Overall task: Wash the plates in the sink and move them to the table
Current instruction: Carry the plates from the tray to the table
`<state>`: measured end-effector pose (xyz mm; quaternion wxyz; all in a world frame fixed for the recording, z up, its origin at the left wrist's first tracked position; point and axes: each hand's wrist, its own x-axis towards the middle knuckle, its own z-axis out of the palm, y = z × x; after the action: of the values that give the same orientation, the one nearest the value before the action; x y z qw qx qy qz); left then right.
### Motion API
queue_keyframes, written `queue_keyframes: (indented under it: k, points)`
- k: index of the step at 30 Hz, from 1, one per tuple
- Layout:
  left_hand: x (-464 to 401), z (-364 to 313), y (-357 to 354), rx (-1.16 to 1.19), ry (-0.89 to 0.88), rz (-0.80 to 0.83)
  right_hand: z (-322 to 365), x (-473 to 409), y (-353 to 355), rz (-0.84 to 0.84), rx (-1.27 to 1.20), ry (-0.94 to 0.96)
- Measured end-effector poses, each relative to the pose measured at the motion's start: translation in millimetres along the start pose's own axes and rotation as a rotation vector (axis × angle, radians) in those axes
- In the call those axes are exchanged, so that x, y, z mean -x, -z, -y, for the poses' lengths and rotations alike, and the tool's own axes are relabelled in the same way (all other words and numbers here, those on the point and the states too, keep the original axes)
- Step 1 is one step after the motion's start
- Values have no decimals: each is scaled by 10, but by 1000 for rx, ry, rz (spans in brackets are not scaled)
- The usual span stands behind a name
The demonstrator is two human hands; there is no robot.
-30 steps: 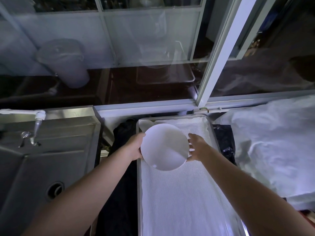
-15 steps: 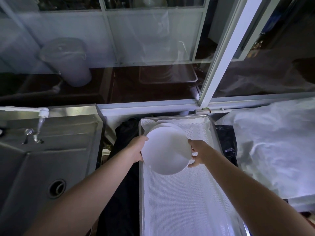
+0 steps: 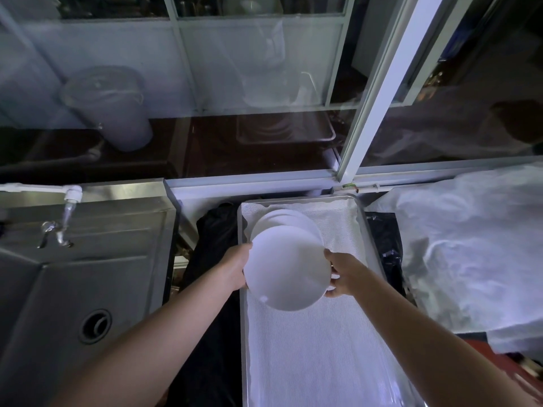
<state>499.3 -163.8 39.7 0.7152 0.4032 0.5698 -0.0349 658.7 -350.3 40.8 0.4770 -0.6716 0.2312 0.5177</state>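
Both hands, left [image 3: 235, 267] and right [image 3: 342, 273], grip round smooth white plate [image 3: 289, 268] over cloth-lined steel tray [image 3: 360, 218].

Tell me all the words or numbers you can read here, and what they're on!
None: no word, number or label can be read.
The plate in both hands is plain white.
The tray, its white cloth and the sink carry no writing.
The bucket behind the glass is too blurred to tell.
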Motion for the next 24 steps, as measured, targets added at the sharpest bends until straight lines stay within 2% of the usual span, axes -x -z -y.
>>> queue_keyframes:
  k: [5,11,20,24]
  points:
    - [122,163,-13,-13,32,-13,-131,148,9,-33,21,16]
    - [188,368,34,-32,58,4,-347,214,131,13,17,9]
    - [494,629,205,-39,33,146,-663,593,293,18,-26,35]
    - [811,861,335,16,24,153,-883,835,392,54,27,51]
